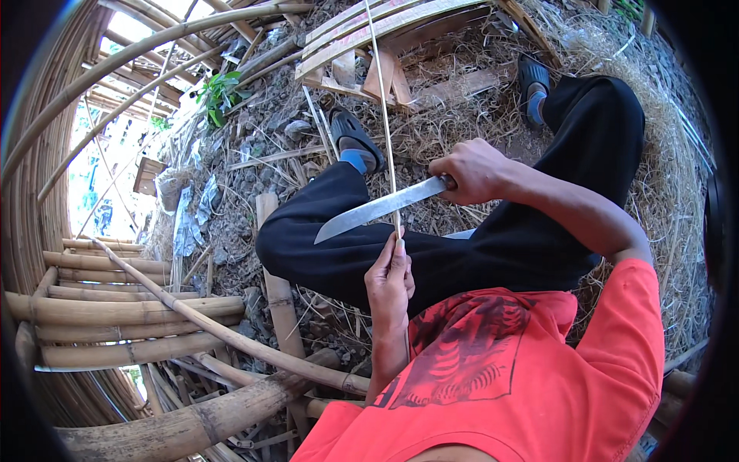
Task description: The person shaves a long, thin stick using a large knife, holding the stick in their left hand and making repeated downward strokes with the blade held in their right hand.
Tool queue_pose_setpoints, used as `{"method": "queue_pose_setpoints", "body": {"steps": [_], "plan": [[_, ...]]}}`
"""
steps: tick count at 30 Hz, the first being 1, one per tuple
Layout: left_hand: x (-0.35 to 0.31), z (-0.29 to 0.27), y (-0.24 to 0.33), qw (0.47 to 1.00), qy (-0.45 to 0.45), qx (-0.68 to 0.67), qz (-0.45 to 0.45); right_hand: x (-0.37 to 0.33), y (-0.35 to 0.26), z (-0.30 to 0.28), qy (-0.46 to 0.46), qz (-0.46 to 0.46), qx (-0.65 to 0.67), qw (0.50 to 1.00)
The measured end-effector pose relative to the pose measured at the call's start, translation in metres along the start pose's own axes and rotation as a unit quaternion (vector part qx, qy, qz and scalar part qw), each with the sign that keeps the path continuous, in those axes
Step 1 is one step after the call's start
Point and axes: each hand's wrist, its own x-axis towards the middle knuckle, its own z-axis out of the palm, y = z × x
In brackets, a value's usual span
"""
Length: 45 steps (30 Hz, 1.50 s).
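- To the person's left, a rack of bamboo poles (131,309) stands near; a thick pole (177,416) lies in front, and a slim pole (262,350) slants to the left elbow.
- Beyond the feet, wooden slats (339,52) lie just behind the strip (382,92); a green plant (215,96) sprouts left of them.
- The strip is pale, thin and straight, rising between the knees; the knife (369,213) is long, grey and scuffed, laid across it. Curly dry shavings (662,200) carpet the ground.
- The right hand (473,173) is closed round the knife's handle; the left hand (390,285) pinches the strip between thumb and fingers.
- The handle is mostly hidden, the strip's top cut off; whether the blade bites, I can't tell.
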Motion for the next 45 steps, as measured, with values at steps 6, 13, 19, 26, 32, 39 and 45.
{"method": "queue_pose_setpoints", "body": {"steps": [6, 13, 19, 26, 32, 39, 45], "plan": [[-0.001, 0.002, -0.002, 1.0, 0.02, 0.003, 0.009, 0.003, -0.001, 0.014, -0.002, -0.035, 0.013, 0.999], [-0.002, 0.003, -0.004, 0.998, 0.039, 0.051, 0.024, 0.005, -0.004, 0.018, -0.004, -0.035, 0.024, 0.999], [-0.005, 0.007, -0.002, 0.996, 0.037, 0.069, 0.046, 0.008, 0.002, 0.026, 0.028, -0.063, 0.017, 0.997], [0.001, 0.003, -0.012, 0.982, 0.056, 0.152, 0.097, 0.02, 0.005, 0.023, 0.014, -0.028, -0.038, 0.999], [-0.002, 0.001, -0.011, 0.988, 0.057, 0.124, 0.078, 0.043, 0.046, 0.008, 0.046, 0.149, 0.002, 0.988], [-0.016, 0.013, -0.001, 0.996, 0.0, 0.065, 0.058, 0.051, 0.114, -0.028, 0.204, 0.257, 0.407, 0.852], [-0.003, 0.004, -0.004, 0.998, 0.026, 0.041, 0.043, 0.005, 0.008, 0.008, 0.086, -0.061, -0.009, 0.994]]}}
